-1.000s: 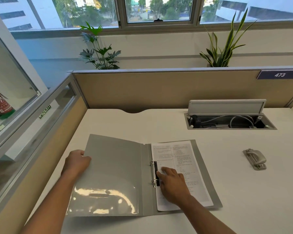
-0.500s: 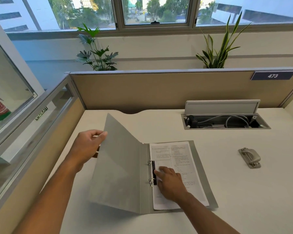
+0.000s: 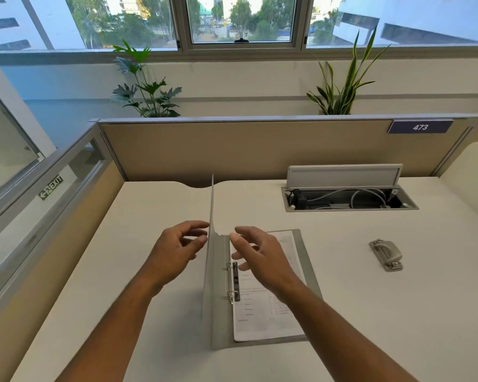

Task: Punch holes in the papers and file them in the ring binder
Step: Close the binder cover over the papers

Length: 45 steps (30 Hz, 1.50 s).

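Closing step, I'd say: ring binder (image 3: 262, 341) cover (image 3: 210, 257) upright w/ papers (image 3: 268, 312) on rings (image 3: 231, 279), left hand (image 3: 174, 252) & right hand (image 3: 260, 257) fingers loose, gripping nothing; next, ease cover down flat.

Grey ring binder (image 3: 221, 321), white printed papers (image 3: 262, 312)

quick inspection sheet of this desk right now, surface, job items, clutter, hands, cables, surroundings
surface: white desk, mostly bare
job's things: grey ring binder, front cover upright; printed papers on its rings; hole punch apart, to the right
clutter: nothing seen
grippers: left hand at the cover's edge, grip unclear; right hand open above papers
cables: grey cables in open cable tray
surroundings: beige partition with 473 sign; two plants; window
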### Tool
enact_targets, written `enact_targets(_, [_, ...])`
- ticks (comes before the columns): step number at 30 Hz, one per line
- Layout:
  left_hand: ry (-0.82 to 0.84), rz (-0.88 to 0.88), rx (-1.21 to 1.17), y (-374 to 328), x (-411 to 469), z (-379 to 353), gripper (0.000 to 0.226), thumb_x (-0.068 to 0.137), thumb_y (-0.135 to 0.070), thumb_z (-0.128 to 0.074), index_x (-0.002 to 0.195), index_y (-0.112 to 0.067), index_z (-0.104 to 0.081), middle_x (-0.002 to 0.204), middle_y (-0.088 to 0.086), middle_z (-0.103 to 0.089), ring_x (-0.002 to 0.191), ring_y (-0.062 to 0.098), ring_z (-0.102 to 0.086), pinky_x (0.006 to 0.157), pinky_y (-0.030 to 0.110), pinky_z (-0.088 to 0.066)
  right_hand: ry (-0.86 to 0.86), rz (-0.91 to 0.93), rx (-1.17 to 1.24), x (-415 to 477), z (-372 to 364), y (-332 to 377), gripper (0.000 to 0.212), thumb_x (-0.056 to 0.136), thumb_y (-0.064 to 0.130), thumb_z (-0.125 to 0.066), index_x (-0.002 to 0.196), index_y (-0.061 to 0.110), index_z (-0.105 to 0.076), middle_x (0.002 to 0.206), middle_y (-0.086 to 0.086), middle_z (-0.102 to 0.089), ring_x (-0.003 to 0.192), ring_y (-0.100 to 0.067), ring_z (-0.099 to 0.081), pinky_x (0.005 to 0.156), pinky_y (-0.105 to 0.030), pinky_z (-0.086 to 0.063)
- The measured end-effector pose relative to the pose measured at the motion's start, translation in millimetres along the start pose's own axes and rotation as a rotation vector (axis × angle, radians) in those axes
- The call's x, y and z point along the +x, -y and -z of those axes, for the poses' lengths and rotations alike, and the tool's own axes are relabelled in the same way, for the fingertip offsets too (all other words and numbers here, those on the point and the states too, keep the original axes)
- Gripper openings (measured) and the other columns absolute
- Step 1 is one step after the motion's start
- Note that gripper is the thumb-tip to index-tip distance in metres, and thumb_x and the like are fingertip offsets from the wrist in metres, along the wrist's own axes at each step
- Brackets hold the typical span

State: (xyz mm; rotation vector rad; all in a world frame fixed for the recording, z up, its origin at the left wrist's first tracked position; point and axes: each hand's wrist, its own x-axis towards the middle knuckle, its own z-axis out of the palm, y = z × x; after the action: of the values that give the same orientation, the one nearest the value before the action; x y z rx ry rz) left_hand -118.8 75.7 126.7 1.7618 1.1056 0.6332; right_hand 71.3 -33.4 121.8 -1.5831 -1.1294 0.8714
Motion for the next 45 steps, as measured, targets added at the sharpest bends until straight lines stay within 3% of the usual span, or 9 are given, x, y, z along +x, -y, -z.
enact_targets(4, [0.080, -0.014, 0.032, 9, -3, -25, 0.036, 0.099, -0.034, -0.074, 0.134, -0.039, -0.069, 0.130, -0.013, -0.071, 0.114, 0.013, -0.069, 0.093, 0.033, -0.061, 0.019, -0.061, 0.051, -6, 13, 31, 0.068, 0.087, 0.055, -0.074, 0.145, 0.026, -0.051, 0.123, 0.002, -0.069, 0.093, -0.018, -0.076, 0.070, -0.030, -0.066])
enact_targets(7, [0.162, 0.023, 0.058, 22, -1, -41, 0.043, 0.093, -0.034, -0.082, 0.132, -0.046, -0.068, 0.136, -0.014, -0.067, 0.114, 0.009, -0.067, 0.084, 0.023, -0.058, -0.040, -0.088, -0.108, -9, 25, 34, 0.067, 0.088, 0.039, -0.079, 0.147, 0.027, -0.048, 0.124, 0.001, -0.067, 0.103, -0.022, -0.070, 0.081, -0.038, -0.066])
enact_targets(13, [0.127, 0.229, 0.099, 55, 6, -64, 0.066, 0.081, -0.038, -0.091, 0.141, -0.028, -0.064, 0.135, -0.004, -0.064, 0.116, 0.020, -0.066, 0.100, 0.042, -0.058, -0.168, -0.139, -0.275, -13, 60, 6, 0.065, 0.092, 0.015, -0.073, 0.150, 0.025, -0.046, 0.102, 0.003, -0.068, 0.092, -0.015, -0.067, 0.086, -0.035, -0.060])
enact_targets(19, [0.060, 0.437, 0.075, 85, 9, -88, 0.084, 0.081, -0.040, -0.092, 0.149, -0.010, -0.053, 0.141, 0.015, -0.063, 0.122, 0.030, -0.064, 0.106, 0.043, -0.054, -0.272, -0.198, -0.436, -22, 83, -41, 0.052, 0.099, 0.015, -0.060, 0.147, 0.028, -0.047, 0.125, 0.000, -0.066, 0.093, -0.015, -0.062, 0.090, -0.036, -0.058])
enact_targets(26, [0.019, 0.485, 0.091, 90, 9, -113, 0.032, 0.082, -0.031, -0.091, 0.091, -0.025, -0.062, 0.116, 0.008, -0.072, 0.095, 0.026, -0.074, 0.085, 0.044, -0.066, -0.252, -0.356, -0.662, -30, 85, -107, 0.054, 0.097, 0.037, -0.052, 0.149, 0.032, -0.040, 0.128, -0.003, -0.059, 0.112, -0.023, -0.060, 0.085, -0.039, -0.051])
enact_targets(30, [0.007, 0.486, 0.150, 90, 11, -119, 0.063, 0.084, -0.032, -0.090, 0.137, -0.014, -0.060, 0.116, 0.005, -0.065, 0.084, 0.018, -0.069, 0.075, 0.036, -0.065, -0.201, -0.394, -0.752, -39, 76, -137, 0.055, 0.097, 0.045, -0.052, 0.148, 0.030, -0.040, 0.141, -0.006, -0.051, 0.125, -0.027, -0.053, 0.095, -0.042, -0.051])
enact_targets(33, [0.001, 0.465, 0.174, 93, 12, -124, 0.067, 0.083, -0.030, -0.090, 0.139, -0.014, -0.057, 0.114, 0.005, -0.069, 0.078, 0.017, -0.071, 0.081, 0.040, -0.066, -0.147, -0.357, -0.891, -44, 69, -151, 0.055, 0.096, 0.048, -0.052, 0.147, 0.029, -0.042, 0.161, -0.007, -0.035, 0.139, -0.027, -0.045, 0.106, -0.044, -0.044])
enact_targets(37, [0.008, 0.378, 0.248, 95, 10, -128, 0.083, 0.084, -0.031, -0.088, 0.155, -0.026, -0.046, 0.129, 0.007, -0.072, 0.099, 0.023, -0.073, 0.091, 0.040, -0.062, -0.027, -0.298, -0.976, -48, 57, -165, 0.054, 0.101, 0.051, -0.041, 0.150, 0.030, -0.038, 0.166, -0.002, -0.028, 0.150, -0.019, -0.033, 0.119, -0.046, -0.026])
enact_targets(45, [0.030, 0.325, 0.377, 96, 11, -135, 0.089, 0.084, -0.035, -0.086, 0.161, -0.034, -0.042, 0.144, 0.002, -0.063, 0.119, 0.023, -0.068, 0.102, 0.043, -0.059, 0.024, -0.304, -1.035, -47, 51, -172, 0.057, 0.102, 0.053, -0.039, 0.152, 0.024, -0.036, 0.164, -0.005, -0.028, 0.151, -0.024, -0.028, 0.114, -0.047, -0.033])
